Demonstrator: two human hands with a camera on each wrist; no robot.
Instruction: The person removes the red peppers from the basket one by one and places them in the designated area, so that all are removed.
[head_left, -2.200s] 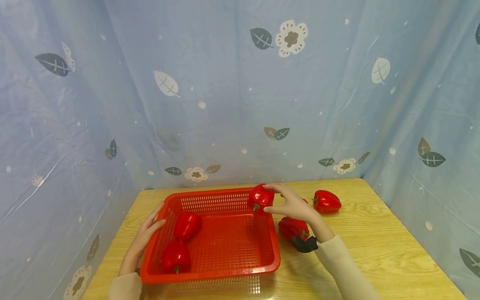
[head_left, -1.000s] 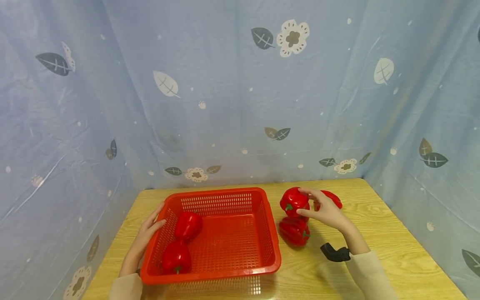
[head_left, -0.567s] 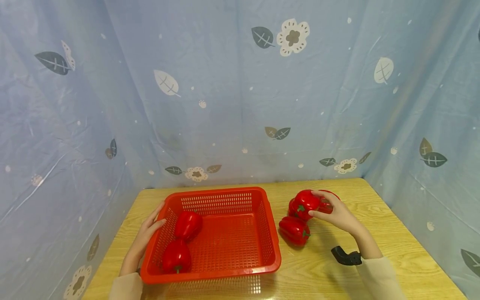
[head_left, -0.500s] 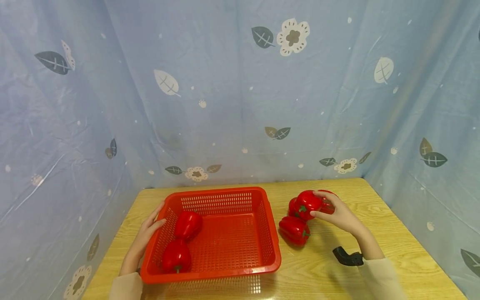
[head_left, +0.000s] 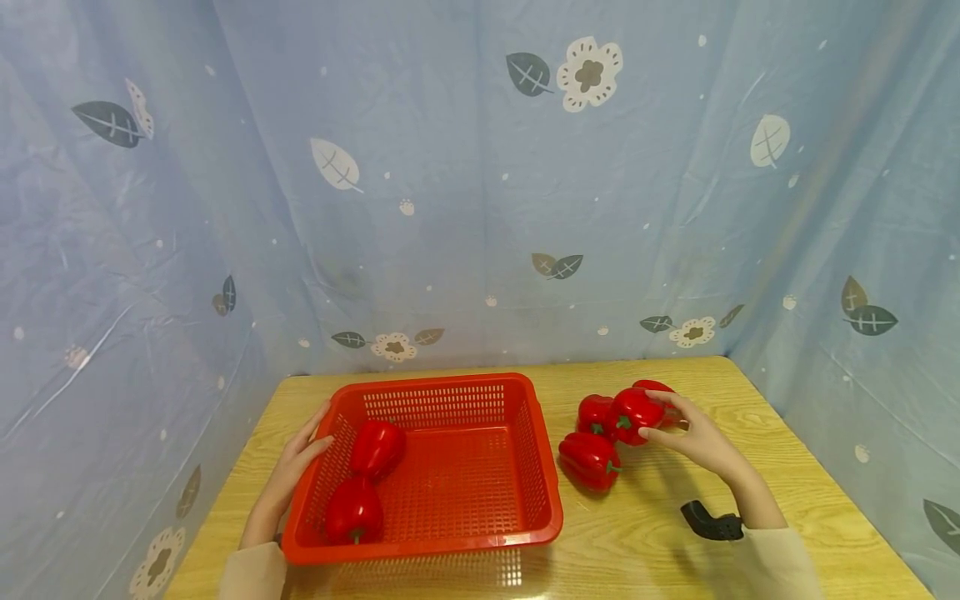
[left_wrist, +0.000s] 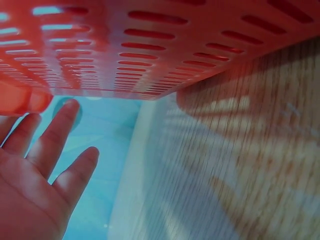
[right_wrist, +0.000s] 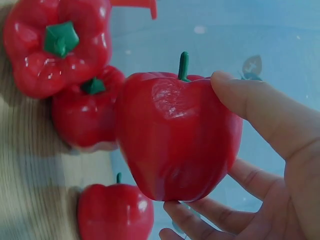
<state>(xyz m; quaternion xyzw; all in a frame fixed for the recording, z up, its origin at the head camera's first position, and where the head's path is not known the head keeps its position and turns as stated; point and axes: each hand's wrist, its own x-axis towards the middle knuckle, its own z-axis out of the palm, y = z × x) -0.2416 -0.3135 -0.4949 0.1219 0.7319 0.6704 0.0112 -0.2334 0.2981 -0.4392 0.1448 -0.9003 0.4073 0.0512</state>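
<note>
At the left, the person's left hand (head_left: 288,462) rests against the rim of a red, slotted plastic basket (head_left: 457,483), fingers straight and spread, gripping nothing; it has not shifted. Inside the basket's left end, two glossy red bell peppers with green stems, the rear pepper (head_left: 377,448) and the front pepper (head_left: 354,510), lie undisturbed.

Right of the basket, on the pale wood-grain worktop (head_left: 787,483), are a near pepper (head_left: 588,461) and a middle pepper (head_left: 594,412). Just beside them is the held pepper (head_left: 636,417), between the curled fingers and thumb of the right hand (head_left: 701,442). About two seconds ago it was at the basket's right end; whether it touches the worktop now is unclear. A far pepper (head_left: 654,387) shows partly behind it.

The change appears to bring this pepper from the basket to the worktop group, leaving two inside.
</note>
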